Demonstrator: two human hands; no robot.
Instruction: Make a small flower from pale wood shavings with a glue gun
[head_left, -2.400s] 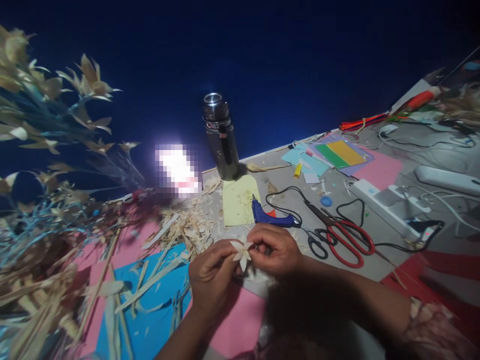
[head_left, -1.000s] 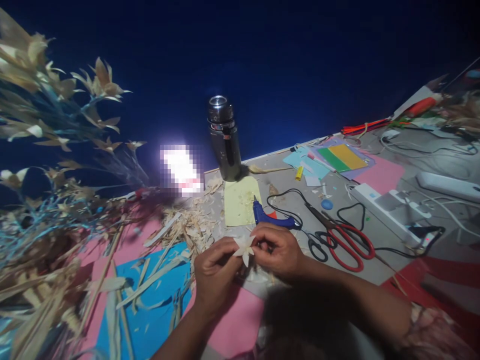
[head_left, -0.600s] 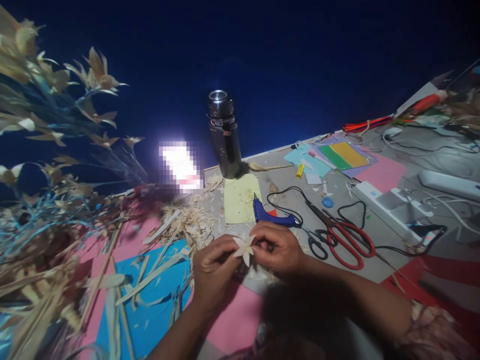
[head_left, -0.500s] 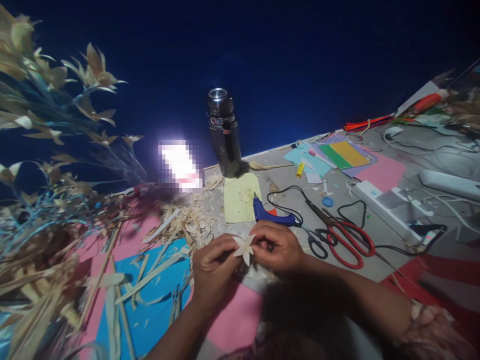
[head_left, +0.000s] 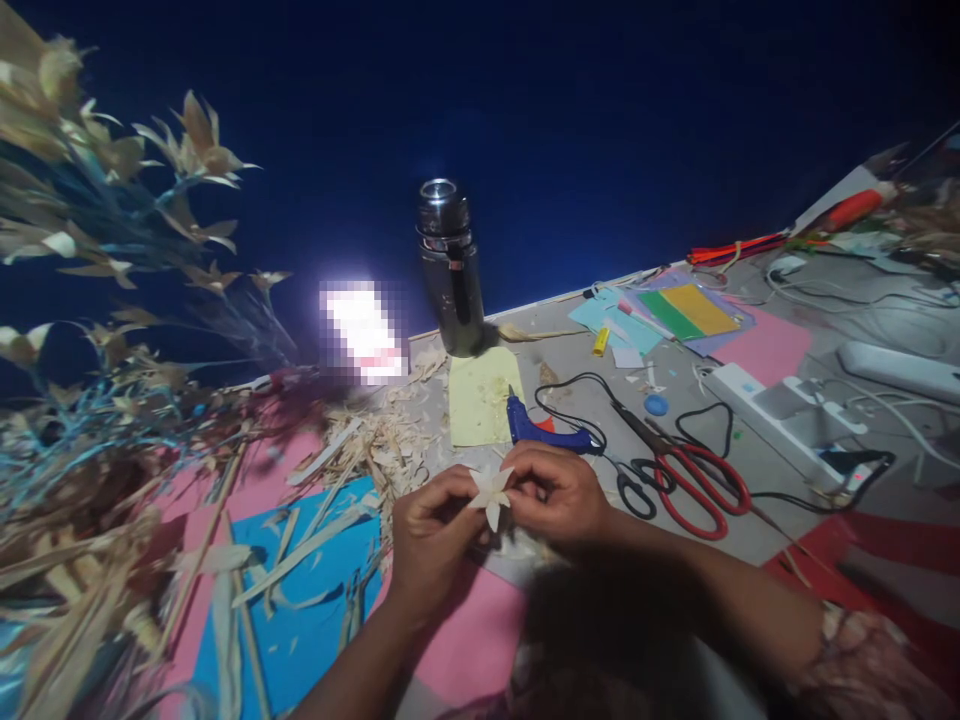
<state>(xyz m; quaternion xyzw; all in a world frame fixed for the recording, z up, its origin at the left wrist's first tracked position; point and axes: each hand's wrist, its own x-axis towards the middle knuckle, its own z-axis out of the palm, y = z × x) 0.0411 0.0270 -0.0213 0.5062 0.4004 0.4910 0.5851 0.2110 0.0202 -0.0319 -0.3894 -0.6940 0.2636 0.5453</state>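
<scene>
Between my two hands is a small cream craft flower [head_left: 491, 496] with pointed petals spread like a star. My left hand [head_left: 433, 530] pinches its petals from the left, thumb and forefinger closed. From the other side, my right hand [head_left: 559, 495] grips the petals with closed fingertips. Just beyond my right hand lies a blue hot glue gun [head_left: 551, 428], its nozzle over a pale yellow sheet [head_left: 472, 405] with blobs on it. Red-handled scissors [head_left: 701, 485] and small black-handled scissors [head_left: 637, 488] rest right of my right hand.
A dark thermos flask [head_left: 452, 275] stands behind the yellow sheet. Husk strips cover a blue sheet [head_left: 300, 590] at left, below branches of dried flowers [head_left: 191, 150]. A white power strip [head_left: 787, 425] with cords lies right. Coloured papers [head_left: 690, 308] lie at the back right.
My left hand has shifted very slightly to the right, and the flower has turned a little between my fingers. My right hand stays almost where it was.
</scene>
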